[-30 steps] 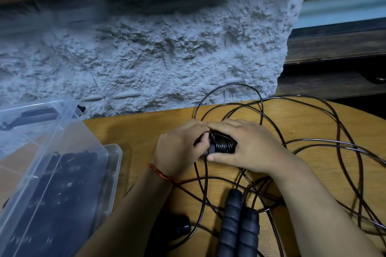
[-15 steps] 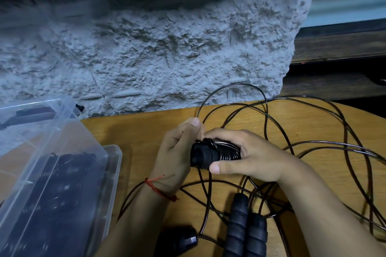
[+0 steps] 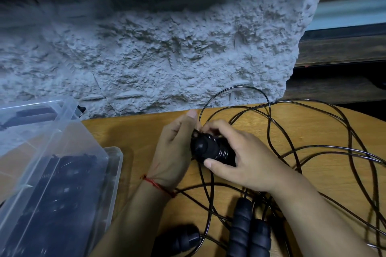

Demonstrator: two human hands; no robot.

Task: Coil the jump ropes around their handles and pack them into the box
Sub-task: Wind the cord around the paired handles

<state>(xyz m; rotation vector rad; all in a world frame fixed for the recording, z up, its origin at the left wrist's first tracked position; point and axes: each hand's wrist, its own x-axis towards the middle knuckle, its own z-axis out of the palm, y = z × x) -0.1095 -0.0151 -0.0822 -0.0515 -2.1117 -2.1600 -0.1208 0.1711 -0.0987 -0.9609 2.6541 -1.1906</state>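
Jump ropes (image 3: 240, 231) sprawl across wooden table (image 3: 135, 131) below rough stone wall (image 3: 167, 58).

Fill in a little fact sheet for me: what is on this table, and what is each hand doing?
Surface: wooden table
Right hand: grips black jump-rope handles partly wrapped in shiny black cord
Left hand: against the handles' end, fingers hidden
Loose cord: thin black rope looping over the table's right side
Waiting: pair of black ribbed foam handles at the near edge
Box: clear plastic box on the left, dark contents inside
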